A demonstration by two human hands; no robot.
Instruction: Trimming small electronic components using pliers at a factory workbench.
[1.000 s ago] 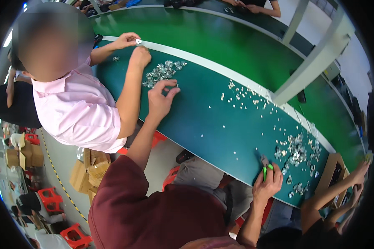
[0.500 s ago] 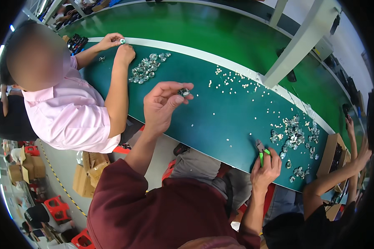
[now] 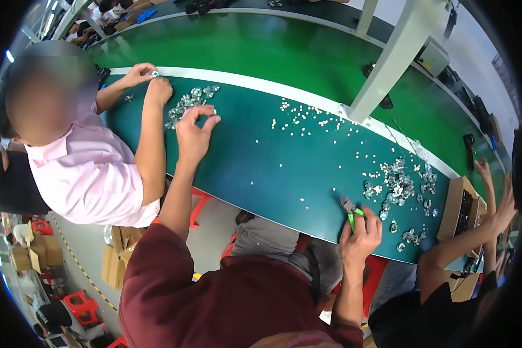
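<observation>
My left hand [image 3: 194, 134] is over the near right side of a pile of small clear and metallic parts [image 3: 198, 94]. Its thumb and index finger are spread apart, with a pale band near the index fingertip; no part shows between them. In my right hand [image 3: 361, 235] are cutting pliers [image 3: 348, 205] with green handles, held low over the near edge of the table. Their grey jaws point up and left, away from the larger heap of similar clear parts [image 3: 399, 184] on the right.
Many tiny white pieces [image 3: 307, 119] lie scattered across the green table [image 3: 243, 168]. A white post [image 3: 388, 64] rises at its far edge. At left, a co-worker in a pink shirt [image 3: 93, 168] handles a small part. Another person's arms [image 3: 464, 238] reach past an open cardboard box [image 3: 455, 209].
My left hand has moved left to the pile, and its fingers have parted from the small part they held. The right hand keeps its grip on the pliers. The whole view has shifted slightly.
</observation>
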